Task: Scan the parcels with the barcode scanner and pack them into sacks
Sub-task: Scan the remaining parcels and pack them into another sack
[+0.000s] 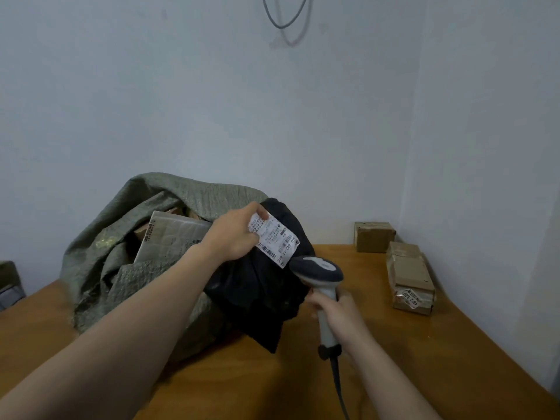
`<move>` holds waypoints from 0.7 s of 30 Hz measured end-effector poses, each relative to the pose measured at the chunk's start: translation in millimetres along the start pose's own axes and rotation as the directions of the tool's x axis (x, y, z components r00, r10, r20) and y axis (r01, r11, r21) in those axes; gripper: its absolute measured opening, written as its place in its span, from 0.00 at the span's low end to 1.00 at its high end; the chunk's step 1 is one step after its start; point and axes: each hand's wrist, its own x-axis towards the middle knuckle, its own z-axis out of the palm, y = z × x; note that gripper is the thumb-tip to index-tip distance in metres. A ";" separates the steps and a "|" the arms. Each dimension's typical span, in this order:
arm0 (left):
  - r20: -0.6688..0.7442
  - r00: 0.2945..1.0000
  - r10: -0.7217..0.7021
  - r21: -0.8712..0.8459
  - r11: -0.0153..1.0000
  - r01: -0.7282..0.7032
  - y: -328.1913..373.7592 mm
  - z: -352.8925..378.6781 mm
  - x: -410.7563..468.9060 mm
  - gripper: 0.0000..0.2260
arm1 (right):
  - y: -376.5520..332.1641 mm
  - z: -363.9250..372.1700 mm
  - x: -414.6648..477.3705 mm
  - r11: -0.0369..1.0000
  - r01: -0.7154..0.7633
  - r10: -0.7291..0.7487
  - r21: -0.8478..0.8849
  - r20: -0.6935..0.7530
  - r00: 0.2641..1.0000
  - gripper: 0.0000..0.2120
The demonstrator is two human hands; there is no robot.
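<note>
Two bare hands are busy over a wooden table that fills the corner of the room. The left hand reaches forward and grips the top of a black parcel, a soft bag of dark, crumpled plastic. Its thumb lies along the upper edge of the white label and its fingers curl in below, so that the label's corner is pinched between them. The label is tilted, with its barcode at the lower end, facing the barcode scanner.

The right hand is wrapped round the scanner's pale handle, fingers curled close together. The scanner's dark grey head sits just beside the label's lower corner, very near or touching it; I cannot tell which. A dark cord runs from the base of the handle down towards the near edge of the table.

The black parcel stands on the table against the front of a grey-green woven sack, which slumps open on the left half of the table. Inside the sack's mouth a flat padded parcel in silvery wrap leans upright, with brown cardboard showing behind it.

Well apart, on the right by the wall, a square cardboard box sits in the corner, and a long cardboard box lies just in front of it, with a printed sticker on its near end. A thin grey cable hangs in a loop high on the wall.
</note>
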 end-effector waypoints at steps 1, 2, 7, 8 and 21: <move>-0.036 0.999 -0.035 -0.052 0.998 0.033 -7.2 -5.4 -1.7 0.19 | -3.8 5.2 3.4 0.999 -0.004 0.004 0.041 -0.016 1.000 0.11; -0.068 0.994 -0.087 -0.130 0.989 0.078 -14.8 -10.9 -3.4 0.18 | -8.1 11.4 5.4 0.995 -0.011 0.013 0.096 -0.015 1.000 0.14; -0.067 0.967 -0.246 -0.499 0.847 0.181 -46.8 -38.4 -14.8 0.17 | -27.7 51.7 9.1 0.881 -0.076 -0.037 0.468 0.227 0.973 0.21; -0.041 0.972 -0.233 -0.483 0.856 0.185 -51.8 -42.4 -17.2 0.17 | -31.5 60.1 9.9 0.860 -0.077 -0.061 0.504 0.252 0.966 0.21; 0.263 0.949 -0.172 0.476 0.879 0.028 -116.7 -68.9 40.3 0.29 | -35.2 68.8 46.7 0.893 -0.076 -0.051 0.443 0.267 0.962 0.20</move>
